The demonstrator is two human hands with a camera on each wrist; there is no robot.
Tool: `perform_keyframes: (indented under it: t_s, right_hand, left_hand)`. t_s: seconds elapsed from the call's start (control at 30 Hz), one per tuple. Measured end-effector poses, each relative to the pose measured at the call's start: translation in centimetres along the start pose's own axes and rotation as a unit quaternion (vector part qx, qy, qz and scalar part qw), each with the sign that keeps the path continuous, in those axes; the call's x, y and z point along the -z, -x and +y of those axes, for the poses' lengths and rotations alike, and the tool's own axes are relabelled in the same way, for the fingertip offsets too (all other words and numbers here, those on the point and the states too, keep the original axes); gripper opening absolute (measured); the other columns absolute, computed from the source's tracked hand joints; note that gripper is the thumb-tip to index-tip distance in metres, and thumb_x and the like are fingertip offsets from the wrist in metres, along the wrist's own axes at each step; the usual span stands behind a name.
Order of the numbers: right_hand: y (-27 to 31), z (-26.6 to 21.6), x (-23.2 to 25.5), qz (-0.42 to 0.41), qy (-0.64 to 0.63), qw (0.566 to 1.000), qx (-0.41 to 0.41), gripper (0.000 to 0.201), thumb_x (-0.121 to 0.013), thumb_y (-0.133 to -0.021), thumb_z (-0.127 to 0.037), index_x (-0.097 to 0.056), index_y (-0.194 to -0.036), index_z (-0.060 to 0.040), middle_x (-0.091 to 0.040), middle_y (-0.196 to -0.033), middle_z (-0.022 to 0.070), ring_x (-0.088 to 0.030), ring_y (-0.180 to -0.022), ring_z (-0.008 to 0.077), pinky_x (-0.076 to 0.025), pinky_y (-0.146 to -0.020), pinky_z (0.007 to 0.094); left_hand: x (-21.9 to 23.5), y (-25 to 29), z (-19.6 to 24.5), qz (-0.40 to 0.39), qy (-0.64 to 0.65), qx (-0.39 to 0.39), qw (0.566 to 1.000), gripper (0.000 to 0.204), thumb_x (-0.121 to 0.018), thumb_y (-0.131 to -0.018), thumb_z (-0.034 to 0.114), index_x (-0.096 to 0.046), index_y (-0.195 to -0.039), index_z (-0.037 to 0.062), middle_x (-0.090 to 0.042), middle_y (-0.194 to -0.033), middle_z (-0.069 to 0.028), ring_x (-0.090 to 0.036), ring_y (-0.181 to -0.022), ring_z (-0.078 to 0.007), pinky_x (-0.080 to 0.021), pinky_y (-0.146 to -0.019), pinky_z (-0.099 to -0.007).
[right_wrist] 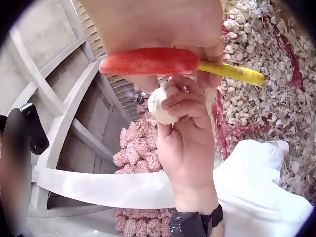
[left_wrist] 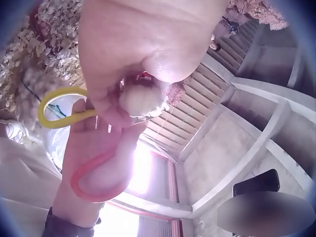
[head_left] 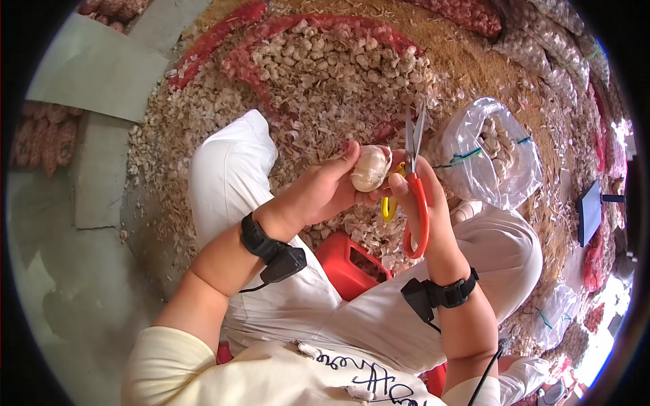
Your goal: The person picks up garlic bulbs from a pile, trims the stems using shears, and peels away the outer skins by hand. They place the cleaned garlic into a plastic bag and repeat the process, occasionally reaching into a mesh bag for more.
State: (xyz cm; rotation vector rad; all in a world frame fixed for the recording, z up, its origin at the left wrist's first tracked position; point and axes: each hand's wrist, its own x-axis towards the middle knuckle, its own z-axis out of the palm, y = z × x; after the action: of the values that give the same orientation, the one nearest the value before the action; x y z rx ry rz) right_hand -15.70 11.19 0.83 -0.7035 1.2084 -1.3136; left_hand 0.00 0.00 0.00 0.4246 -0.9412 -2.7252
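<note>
A whole garlic bulb (head_left: 370,169) with pale papery skin is held by my left hand (head_left: 325,179), thumb on one side and fingers curled under it. My right hand (head_left: 428,193) holds scissors (head_left: 419,227) with one red handle loop and one yellow. Their blades are slightly parted and point away from my body, beside the bulb. In the right wrist view the bulb (right_wrist: 163,106) sits in the left fingers, just beyond the red handle (right_wrist: 150,61). The left wrist view shows the yellow loop (left_wrist: 59,106) sticking out past the hands.
Below lies a wide heap of garlic bulbs (head_left: 325,51) and loose skins, with red net (head_left: 250,71) across it. A clear plastic bag (head_left: 521,172) with garlic stands by the right knee. A red plastic object (head_left: 335,264) sits between the legs. Filled net sacks (head_left: 467,13) lie farther off.
</note>
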Motion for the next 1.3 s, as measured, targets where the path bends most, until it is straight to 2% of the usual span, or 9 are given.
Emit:
perform_keyframes:
  t_s: [0.07,0.17,0.33,0.43,0.6,0.67,0.77,1.03,1.3]
  right_hand:
    - [0.2,-0.6,-0.1,0.028,0.015,0.999,0.035,0.047,-0.066,-0.091,-0.03,-0.051,-0.127,-0.0039,-0.053,-0.127,0.01,-0.051,-0.114,0.0169,-0.043,-0.094,0.032]
    - [-0.3,0.3,0.4,0.069,0.122,0.986,0.091,0.051,-0.069,-0.088,-0.029,-0.05,-0.127,-0.0017,-0.054,-0.121,0.0112,-0.054,-0.111,0.0197,-0.044,-0.092,0.0327]
    - [-0.6,0.2,0.7,0.074,0.354,0.914,0.182,0.063,-0.078,-0.077,-0.027,-0.05,-0.126,0.0005,-0.049,-0.121,0.0194,-0.054,-0.108,0.036,-0.047,-0.089,0.0399]
    - [-0.5,-0.1,0.2,0.067,0.409,0.885,0.211,0.064,-0.079,-0.075,-0.027,-0.051,-0.125,0.0007,-0.049,-0.121,0.0204,-0.053,-0.109,0.0376,-0.047,-0.09,0.0416]
    - [-0.4,0.0,0.1,0.063,0.415,0.885,0.201,0.061,-0.078,-0.077,-0.026,-0.051,-0.125,0.0006,-0.05,-0.118,0.0196,-0.054,-0.107,0.0354,-0.048,-0.088,0.0404]
    - [-0.4,-0.4,0.0,0.057,0.318,0.942,0.089,0.06,-0.077,-0.079,-0.028,-0.052,-0.125,0.0006,-0.051,-0.115,0.0181,-0.055,-0.101,0.032,-0.048,-0.085,0.0393]
    - [-0.3,-0.2,-0.1,0.051,0.259,0.961,0.08,0.06,-0.076,-0.079,-0.03,-0.052,-0.125,0.001,-0.051,-0.114,0.0171,-0.056,-0.096,0.0301,-0.047,-0.083,0.0388]
    - [-0.1,-0.1,0.1,0.037,0.376,0.913,0.151,0.061,-0.077,-0.078,-0.029,-0.052,-0.123,0.0025,-0.051,-0.115,0.0187,-0.056,-0.101,0.0352,-0.048,-0.084,0.0391]
    - [0.2,-0.7,-0.1,0.02,0.423,0.891,0.167,0.064,-0.079,-0.076,-0.029,-0.051,-0.124,0.0033,-0.051,-0.116,0.0175,-0.061,-0.088,0.0311,-0.053,-0.076,0.0375]
  left_hand:
    - [-0.6,-0.2,0.3,0.016,0.039,-0.003,0.999,0.057,-0.037,-0.099,0.049,-0.04,-0.139,0.0088,-0.055,-0.127,-0.0114,-0.064,-0.097,-0.0224,-0.052,-0.085,-0.0361]
    - [-0.3,-0.2,0.9,0.07,0.076,-0.008,0.995,0.057,-0.037,-0.099,0.05,-0.041,-0.138,0.0088,-0.058,-0.122,-0.0143,-0.066,-0.088,-0.0225,-0.054,-0.077,-0.0347]
    - [2.0,0.1,1.4,0.033,0.054,-0.05,0.997,0.062,-0.037,-0.098,0.052,-0.039,-0.138,0.0061,-0.059,-0.12,-0.016,-0.066,-0.093,-0.0258,-0.055,-0.081,-0.0354]
    - [1.4,0.4,1.8,0.043,0.045,-0.057,0.996,0.063,-0.037,-0.097,0.052,-0.039,-0.137,0.0029,-0.059,-0.121,-0.0161,-0.065,-0.1,-0.0284,-0.054,-0.087,-0.0369]
    - [-0.1,0.3,2.3,0.098,-0.002,-0.062,0.993,0.067,-0.044,-0.093,0.055,-0.039,-0.138,0.0045,-0.053,-0.129,-0.0161,-0.064,-0.103,-0.0272,-0.054,-0.09,-0.0376]
    - [0.4,0.4,2.0,0.078,-0.047,-0.091,0.992,0.072,-0.052,-0.089,0.056,-0.04,-0.136,0.004,-0.054,-0.128,-0.014,-0.062,-0.107,-0.0237,-0.052,-0.093,-0.0359]
    - [1.7,0.2,1.5,0.072,-0.087,-0.091,0.989,0.075,-0.057,-0.086,0.058,-0.041,-0.136,0.0042,-0.055,-0.127,-0.0119,-0.06,-0.109,-0.0209,-0.052,-0.093,-0.0344]
    - [1.0,0.4,2.5,0.085,-0.097,-0.101,0.987,0.076,-0.064,-0.083,0.056,-0.039,-0.138,0.0091,-0.052,-0.132,-0.0097,-0.06,-0.111,-0.0214,-0.052,-0.092,-0.0335]
    - [1.4,0.3,2.8,0.109,-0.123,-0.145,0.976,0.08,-0.069,-0.08,0.053,-0.037,-0.138,0.008,-0.054,-0.126,-0.0096,-0.062,-0.108,-0.0243,-0.054,-0.09,-0.0347]
